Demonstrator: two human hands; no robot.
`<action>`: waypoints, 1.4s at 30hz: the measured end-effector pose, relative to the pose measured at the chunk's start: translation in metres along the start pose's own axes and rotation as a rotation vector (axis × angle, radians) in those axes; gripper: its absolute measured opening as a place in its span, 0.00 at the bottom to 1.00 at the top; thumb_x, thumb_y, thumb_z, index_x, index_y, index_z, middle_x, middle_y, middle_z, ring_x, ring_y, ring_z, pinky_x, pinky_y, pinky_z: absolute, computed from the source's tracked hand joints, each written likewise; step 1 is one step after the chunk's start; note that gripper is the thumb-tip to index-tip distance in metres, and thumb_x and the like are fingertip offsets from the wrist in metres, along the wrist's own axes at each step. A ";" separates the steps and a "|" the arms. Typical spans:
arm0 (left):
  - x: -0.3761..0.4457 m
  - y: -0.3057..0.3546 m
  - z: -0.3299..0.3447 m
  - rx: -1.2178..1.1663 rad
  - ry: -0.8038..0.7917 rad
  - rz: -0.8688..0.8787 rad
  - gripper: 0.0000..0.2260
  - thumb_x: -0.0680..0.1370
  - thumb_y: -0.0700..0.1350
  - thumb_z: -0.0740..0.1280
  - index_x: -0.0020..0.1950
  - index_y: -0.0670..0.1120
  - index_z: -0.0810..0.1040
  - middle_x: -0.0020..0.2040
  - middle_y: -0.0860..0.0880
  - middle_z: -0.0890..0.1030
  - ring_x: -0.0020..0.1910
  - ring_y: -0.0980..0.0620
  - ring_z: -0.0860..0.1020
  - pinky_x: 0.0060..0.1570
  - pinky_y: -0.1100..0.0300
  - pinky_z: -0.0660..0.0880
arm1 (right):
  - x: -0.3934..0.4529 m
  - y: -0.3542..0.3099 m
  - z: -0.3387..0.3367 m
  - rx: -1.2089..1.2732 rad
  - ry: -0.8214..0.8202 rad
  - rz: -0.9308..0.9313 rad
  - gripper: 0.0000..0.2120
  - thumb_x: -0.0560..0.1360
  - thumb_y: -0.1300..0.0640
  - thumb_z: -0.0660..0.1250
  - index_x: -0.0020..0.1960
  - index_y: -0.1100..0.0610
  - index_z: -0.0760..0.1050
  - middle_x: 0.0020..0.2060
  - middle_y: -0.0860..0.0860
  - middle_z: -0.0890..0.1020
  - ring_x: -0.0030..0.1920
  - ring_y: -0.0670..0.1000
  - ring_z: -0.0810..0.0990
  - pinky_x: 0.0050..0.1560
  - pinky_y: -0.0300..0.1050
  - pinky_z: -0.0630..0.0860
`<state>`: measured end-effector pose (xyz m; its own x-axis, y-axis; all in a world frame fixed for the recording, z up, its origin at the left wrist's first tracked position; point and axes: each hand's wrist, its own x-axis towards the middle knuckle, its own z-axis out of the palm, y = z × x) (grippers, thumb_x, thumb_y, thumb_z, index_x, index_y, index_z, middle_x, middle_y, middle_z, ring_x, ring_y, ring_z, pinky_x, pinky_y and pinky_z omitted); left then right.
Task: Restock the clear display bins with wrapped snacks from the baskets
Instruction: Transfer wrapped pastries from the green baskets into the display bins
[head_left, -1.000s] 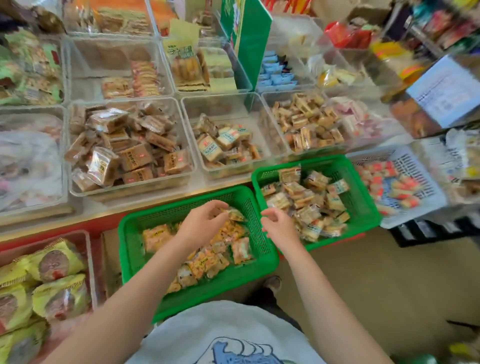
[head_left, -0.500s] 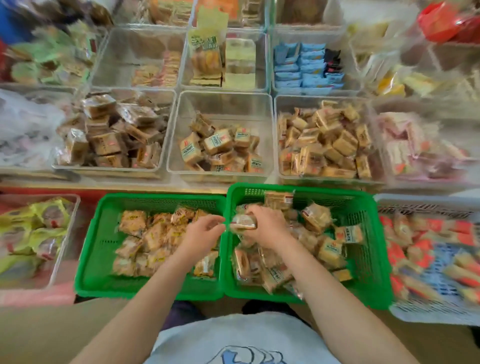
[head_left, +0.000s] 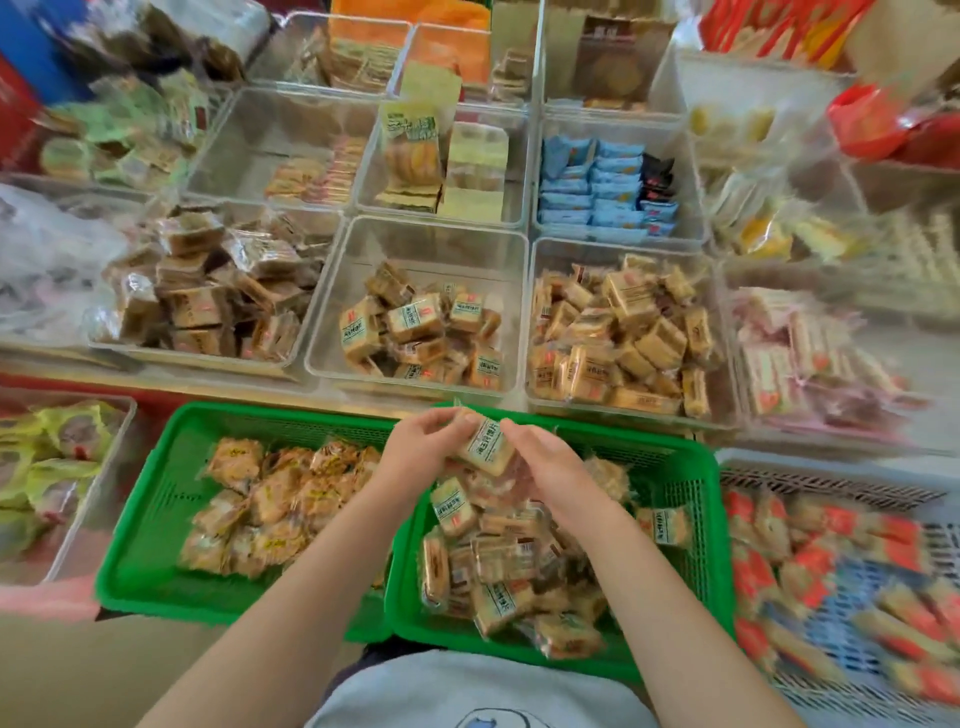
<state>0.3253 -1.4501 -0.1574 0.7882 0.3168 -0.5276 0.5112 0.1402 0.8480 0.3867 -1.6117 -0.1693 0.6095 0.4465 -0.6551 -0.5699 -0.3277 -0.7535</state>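
The head camera looks down at two bare hands that meet over a green basket. The left hand (head_left: 423, 447) and the right hand (head_left: 550, 465) both hold one wrapped snack (head_left: 485, 447) between them. The fingers of each hand curl around the ends of the snack, so both grips are tight on it. The snack is a pale square cake in a clear wrapper with a green label, and it is tilted.

Right under the held snack is the right green basket (head_left: 696, 519). It has many more of the same wrapped cakes (head_left: 493, 566) piled in it. Just to the left of the grip is the left green basket (head_left: 156, 509), touching the first one. It has yellow-brown snacks in crinkly wrappers (head_left: 275, 499).

Just past the grip, away from the person, is a clear bin (head_left: 415, 244) that is only part full. The cakes in it (head_left: 421, 332) have the same green labels as the held snack. To the right of that bin is another clear bin (head_left: 618, 254) packed full of tan cakes. To the left of it is a clear bin (head_left: 192, 358) with darker brown cakes.

Farther past the grip is a bin of blue packets (head_left: 597, 192).

To the right of the grip, beside the right green basket, is a pale basket with holes (head_left: 831, 480) that has red and orange snacks in it; these look blurry. Far to the left of the grip is a bin with yellow-green packs (head_left: 57, 452).

Below the grip, near the person, a white shirt (head_left: 467, 691) shows.
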 end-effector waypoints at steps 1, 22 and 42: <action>0.004 0.003 -0.002 0.034 -0.027 0.010 0.13 0.79 0.51 0.70 0.59 0.46 0.83 0.49 0.50 0.86 0.48 0.50 0.84 0.41 0.62 0.80 | 0.002 -0.005 -0.002 -0.031 0.026 -0.017 0.15 0.80 0.45 0.66 0.58 0.56 0.79 0.45 0.55 0.84 0.39 0.51 0.82 0.40 0.52 0.77; 0.074 -0.039 -0.098 1.317 -0.026 0.223 0.42 0.79 0.54 0.66 0.82 0.50 0.41 0.82 0.48 0.41 0.80 0.46 0.36 0.78 0.43 0.45 | 0.075 -0.051 0.046 -0.911 0.502 -0.271 0.06 0.81 0.56 0.62 0.55 0.56 0.73 0.47 0.52 0.77 0.42 0.53 0.76 0.34 0.45 0.69; 0.084 -0.045 -0.127 1.218 -0.235 0.308 0.47 0.77 0.57 0.67 0.81 0.54 0.34 0.79 0.54 0.31 0.77 0.50 0.28 0.77 0.40 0.52 | 0.014 -0.011 0.056 -0.091 0.657 -0.044 0.07 0.84 0.52 0.56 0.61 0.51 0.67 0.51 0.59 0.82 0.32 0.54 0.81 0.26 0.41 0.71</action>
<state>0.3253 -1.3101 -0.2334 0.9073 -0.0077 -0.4204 0.1812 -0.8951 0.4075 0.3705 -1.5553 -0.1670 0.8566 -0.1300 -0.4993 -0.5058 -0.4030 -0.7628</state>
